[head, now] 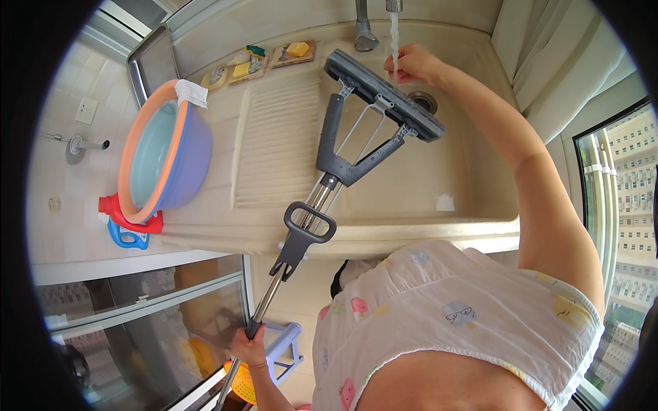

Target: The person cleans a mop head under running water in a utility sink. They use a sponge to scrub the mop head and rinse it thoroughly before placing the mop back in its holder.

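Observation:
My left hand (250, 345) is closed around the metal pole of a sponge mop (383, 95), low in the view. The mop's grey head is tilted over the laundry sink (462, 174), and its pull handle lies over the sink's front edge. Water runs from a tap (394, 5) at the top. Beside that stream, right of the mop head, is my right hand (414, 64), its fingers curled at the water; whether they hold anything is not clear. The drain (423, 103) shows partly behind the mop head.
Left of the ribbed washboard (277, 144) a plastic basin (198, 149) leans on its side with a white cloth (191, 94) on its rim. Near it are a red-capped bottle (153, 224) and a metal tray (154, 61). Soap bars (297, 49) line the back ledge. A stool (285, 349) stands below.

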Available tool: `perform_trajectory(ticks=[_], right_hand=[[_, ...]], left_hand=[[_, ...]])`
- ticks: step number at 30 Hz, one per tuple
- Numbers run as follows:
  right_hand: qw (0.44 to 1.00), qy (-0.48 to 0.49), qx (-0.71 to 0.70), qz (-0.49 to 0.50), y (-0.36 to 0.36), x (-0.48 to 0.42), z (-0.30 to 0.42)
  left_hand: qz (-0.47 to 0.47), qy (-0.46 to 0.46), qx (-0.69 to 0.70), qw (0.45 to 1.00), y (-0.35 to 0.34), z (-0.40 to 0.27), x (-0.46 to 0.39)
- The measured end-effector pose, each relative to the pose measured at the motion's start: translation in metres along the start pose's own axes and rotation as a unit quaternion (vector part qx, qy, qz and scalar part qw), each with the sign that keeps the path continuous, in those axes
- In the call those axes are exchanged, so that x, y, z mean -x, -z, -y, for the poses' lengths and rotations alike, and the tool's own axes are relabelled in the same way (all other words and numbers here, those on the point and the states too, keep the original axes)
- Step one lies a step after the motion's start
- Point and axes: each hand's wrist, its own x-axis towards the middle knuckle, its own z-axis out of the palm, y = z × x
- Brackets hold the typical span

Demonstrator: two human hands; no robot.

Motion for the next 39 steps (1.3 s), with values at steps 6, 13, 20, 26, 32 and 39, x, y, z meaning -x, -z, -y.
perform_trajectory(ticks=[6, 13, 20, 26, 32, 39], right_hand=[[0.991, -0.038, -0.106, 0.072, -0.016, -0.010, -0.008], [0.993, -0.041, -0.034, 0.109, -0.003, 0.019, -0.005], [0.992, -0.057, -0.045, 0.099, 0.018, 0.018, -0.012], [0.994, -0.064, -0.031, 0.087, 0.031, 0.026, -0.011], [0.996, -0.054, -0.036, 0.059, 0.041, 0.021, -0.015], [0.999, -0.044, -0.011, 0.020, 0.041, 0.028, 0.003]], left_hand=[[-0.015, 0.068, 0.011, 0.998, 0.007, -0.038, 0.028], [-0.056, 0.043, 0.022, 0.997, -0.011, -0.038, 0.052], [-0.050, -0.002, 0.014, 0.999, -0.026, -0.004, 0.028], [-0.024, 0.001, 0.054, 0.998, -0.026, 0.009, 0.009], [-0.011, 0.011, 0.058, 0.998, -0.031, 0.027, -0.013], [-0.076, -0.063, 0.048, 0.994, -0.036, 0.034, -0.035]])
